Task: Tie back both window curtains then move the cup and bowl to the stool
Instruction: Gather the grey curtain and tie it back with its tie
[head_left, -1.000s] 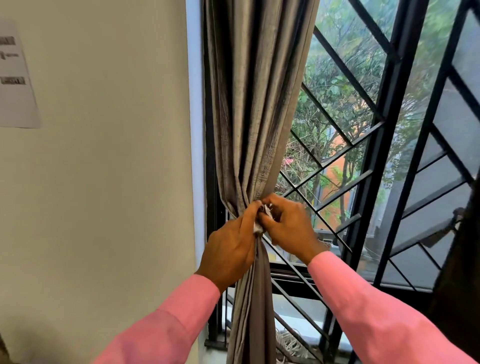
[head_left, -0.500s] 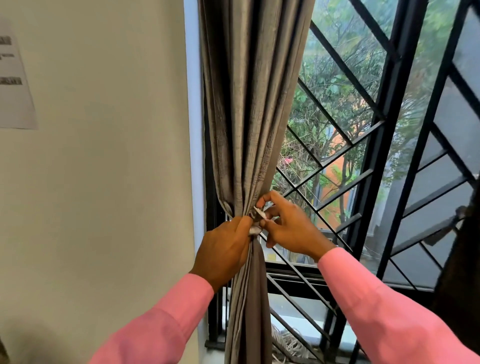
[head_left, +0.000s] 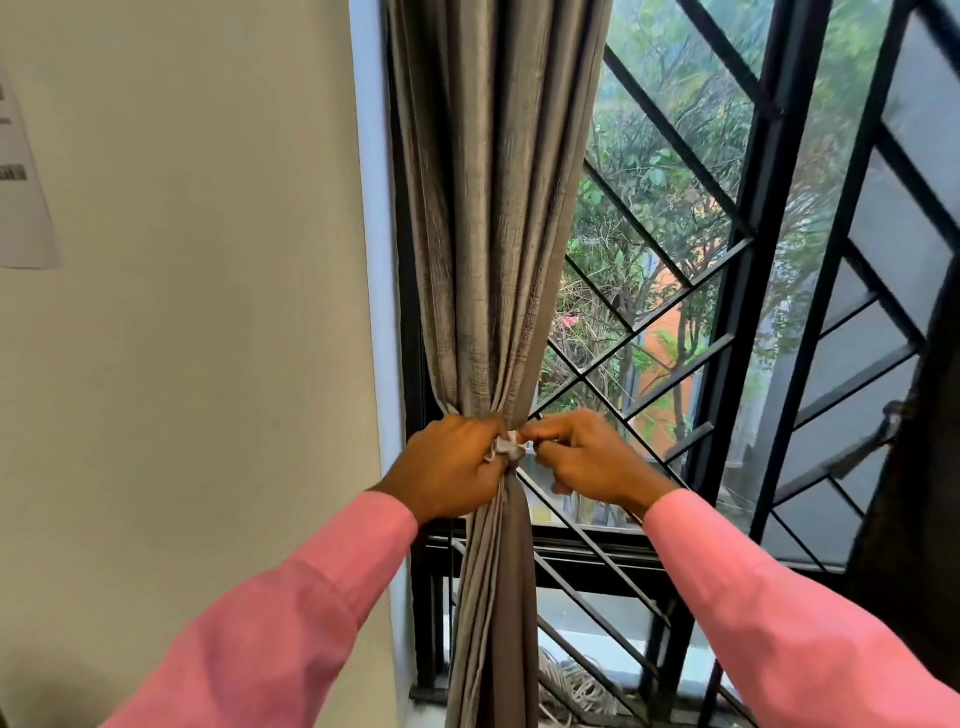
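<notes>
Grey curtain (head_left: 493, 234), one, gathered; two hands (head_left: 452, 467) (head_left: 592, 462) pinching one tie (head_left: 511, 448).

A pale wall (head_left: 208, 364) with a taped paper (head_left: 21, 208) flanks a black-grilled window (head_left: 753, 260) showing daylit trees (head_left: 649, 182).

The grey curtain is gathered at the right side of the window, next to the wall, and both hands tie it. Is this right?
Not quite: in the head view the grey curtain is gathered at the left side of the window, next to the wall. Both hands, left and right, do tie it.
</notes>
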